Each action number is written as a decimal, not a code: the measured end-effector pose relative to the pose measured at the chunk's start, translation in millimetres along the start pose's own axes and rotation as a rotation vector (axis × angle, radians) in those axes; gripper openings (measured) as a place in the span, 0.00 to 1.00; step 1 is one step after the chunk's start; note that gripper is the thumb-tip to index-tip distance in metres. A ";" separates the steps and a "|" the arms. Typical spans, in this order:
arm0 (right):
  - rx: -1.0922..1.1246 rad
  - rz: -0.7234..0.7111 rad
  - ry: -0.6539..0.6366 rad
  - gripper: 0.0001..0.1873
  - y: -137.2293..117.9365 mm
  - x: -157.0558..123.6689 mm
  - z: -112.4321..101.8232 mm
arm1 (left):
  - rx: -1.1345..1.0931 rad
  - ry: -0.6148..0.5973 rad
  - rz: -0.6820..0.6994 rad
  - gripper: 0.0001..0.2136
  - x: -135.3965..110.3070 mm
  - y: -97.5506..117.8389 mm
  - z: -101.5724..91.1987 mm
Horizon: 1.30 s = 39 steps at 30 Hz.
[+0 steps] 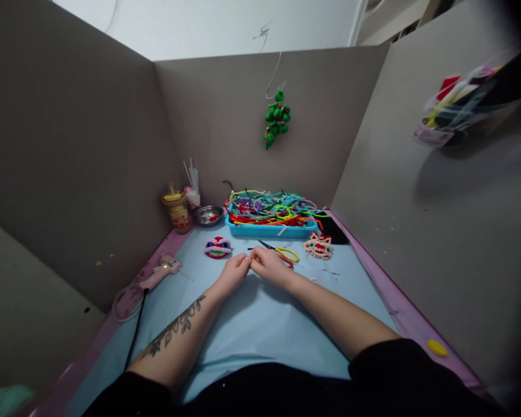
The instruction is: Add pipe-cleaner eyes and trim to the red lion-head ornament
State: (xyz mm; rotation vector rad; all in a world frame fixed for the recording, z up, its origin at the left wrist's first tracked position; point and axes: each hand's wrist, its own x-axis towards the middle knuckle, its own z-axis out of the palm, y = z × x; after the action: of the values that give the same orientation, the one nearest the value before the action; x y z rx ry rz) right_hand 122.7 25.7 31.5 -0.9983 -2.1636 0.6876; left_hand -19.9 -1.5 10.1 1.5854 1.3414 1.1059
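Note:
My left hand (237, 271) and my right hand (268, 266) meet fingertip to fingertip above the blue cloth (260, 324). Both have their fingers curled in a pinch, and whatever lies between them is too small or hidden to name. Partly behind my right hand are scissors (289, 255) with yellow and red handles and dark blades. Beyond my left hand sits a pink, red and green fuzzy lion-like face (217, 247). To the right of the scissors lies a cream and red fuzzy face (318, 245).
A blue basket (271, 231) heaped with coloured pipe cleaners stands at the back. Left of it are a metal bowl (208, 216) and a lidded cup (176, 212). A pink glue gun (160, 272) lies at left with its cord. Green pipe-cleaner work (278, 119) hangs on the back partition.

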 end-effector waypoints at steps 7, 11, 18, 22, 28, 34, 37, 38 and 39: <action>-0.045 0.000 -0.025 0.02 -8.2 1.4 -9.1 | -0.233 -0.134 -0.053 0.16 -2.1 1.4 -3.7; -0.085 -0.079 -0.043 0.02 -3.9 0.9 -8.9 | -0.343 -0.245 -0.086 0.17 -2.8 1.4 -10.3; -0.144 -0.068 -0.045 0.03 -4.1 4.4 -11.4 | -0.638 -0.187 -0.243 0.17 -1.5 2.8 0.3; -0.232 -0.054 -0.007 0.04 -4.0 1.7 -4.6 | -0.656 -0.093 -0.260 0.16 0.4 1.5 10.0; -0.250 -0.190 -0.042 0.05 -8.9 -8.1 12.6 | -0.668 0.055 -0.226 0.13 6.4 0.1 0.0; -0.116 -0.043 0.201 0.08 9.6 8.1 -7.8 | -0.776 -0.063 -0.248 0.11 6.8 6.0 -11.9; -0.145 0.064 0.193 0.09 27.0 16.2 -15.0 | -0.846 -0.101 -0.283 0.12 6.3 7.4 -11.5; -0.146 0.092 0.188 0.08 31.0 17.8 -15.7 | -0.860 -0.114 -0.292 0.13 6.2 7.4 -11.4; -0.132 0.111 0.187 0.06 33.6 18.8 -15.9 | -0.871 -0.128 -0.298 0.13 6.1 7.1 -11.5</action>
State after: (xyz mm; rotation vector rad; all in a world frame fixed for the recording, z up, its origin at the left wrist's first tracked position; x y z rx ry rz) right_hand 140.4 62.9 25.3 -1.2092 -2.0227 0.4853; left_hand -28.0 3.7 21.3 0.7712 0.7883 1.1483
